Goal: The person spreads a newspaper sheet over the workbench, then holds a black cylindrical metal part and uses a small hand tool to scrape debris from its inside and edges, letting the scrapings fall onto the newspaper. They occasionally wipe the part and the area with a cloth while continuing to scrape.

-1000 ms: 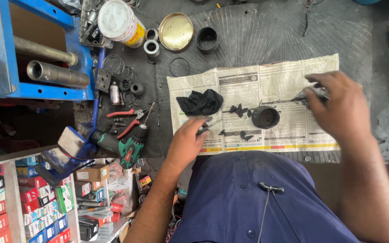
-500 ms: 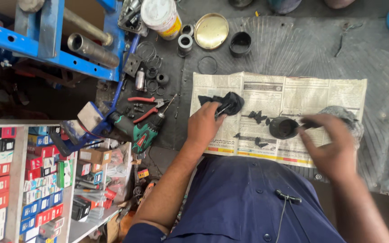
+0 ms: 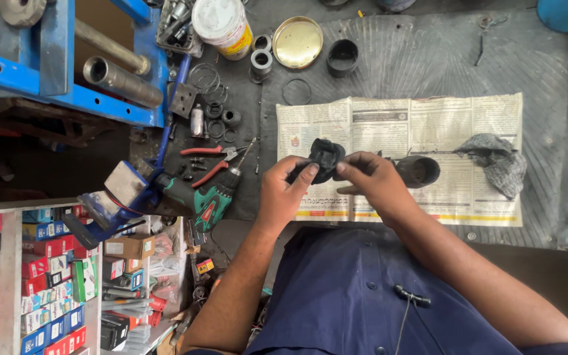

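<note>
Both hands meet over a spread newspaper (image 3: 468, 131) on the dark work surface. My left hand (image 3: 287, 190) and my right hand (image 3: 369, 181) together grip a black rubber boot-like part (image 3: 325, 156), held just above the paper. A second black cup-shaped part (image 3: 419, 171) lies on the newspaper right beside my right hand. A crumpled grey rag (image 3: 494, 160) rests on the paper's right side.
A green cordless drill (image 3: 202, 200) and red-handled pliers (image 3: 208, 158) lie left of the paper. Behind stand a white tub (image 3: 221, 25), a brass lid (image 3: 298, 41), a black cup (image 3: 344, 57) and loose rings. A blue press frame (image 3: 67, 66) fills the upper left; shelves of small boxes (image 3: 27, 283) sit lower left.
My right hand came off the paper's right side to join the left. The black rubber part is lifted and held in both hands. The rag now lies uncovered.
</note>
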Available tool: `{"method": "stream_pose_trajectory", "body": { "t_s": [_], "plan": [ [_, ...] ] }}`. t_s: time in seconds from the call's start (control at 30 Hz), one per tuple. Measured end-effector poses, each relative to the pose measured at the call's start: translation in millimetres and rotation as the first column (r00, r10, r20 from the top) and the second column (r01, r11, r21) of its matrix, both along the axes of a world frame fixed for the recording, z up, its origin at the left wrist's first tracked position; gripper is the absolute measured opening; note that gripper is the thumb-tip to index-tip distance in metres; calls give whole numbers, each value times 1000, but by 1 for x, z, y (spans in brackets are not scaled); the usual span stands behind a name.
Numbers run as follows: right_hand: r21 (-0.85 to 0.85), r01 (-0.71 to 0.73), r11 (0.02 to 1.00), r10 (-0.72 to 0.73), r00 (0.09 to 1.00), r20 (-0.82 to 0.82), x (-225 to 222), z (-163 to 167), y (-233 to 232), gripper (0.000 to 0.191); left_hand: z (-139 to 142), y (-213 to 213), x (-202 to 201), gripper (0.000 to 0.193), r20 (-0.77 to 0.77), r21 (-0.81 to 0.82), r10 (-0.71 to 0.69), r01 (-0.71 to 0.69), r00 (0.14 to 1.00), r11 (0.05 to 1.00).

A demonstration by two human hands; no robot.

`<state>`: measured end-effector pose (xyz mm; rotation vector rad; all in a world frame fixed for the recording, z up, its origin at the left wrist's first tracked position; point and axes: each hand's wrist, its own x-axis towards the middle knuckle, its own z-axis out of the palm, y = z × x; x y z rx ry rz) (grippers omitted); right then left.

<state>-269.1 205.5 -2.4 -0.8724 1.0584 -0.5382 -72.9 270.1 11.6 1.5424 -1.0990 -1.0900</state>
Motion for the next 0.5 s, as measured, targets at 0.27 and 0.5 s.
{"method": "stream_pose_trajectory", "body": {
  "t_s": [0.27, 0.5],
  "plan": [
    [28, 17, 999, -16, 999, -29, 22, -13, 6, 28, -1, 9, 48, 25, 91, -126, -205, 216, 974, 968],
    [-9, 345, 938, -345, 937, 50, 40, -31, 20, 21, -15, 6, 75, 38, 344, -101, -5, 43, 939, 994]
  ]
}}
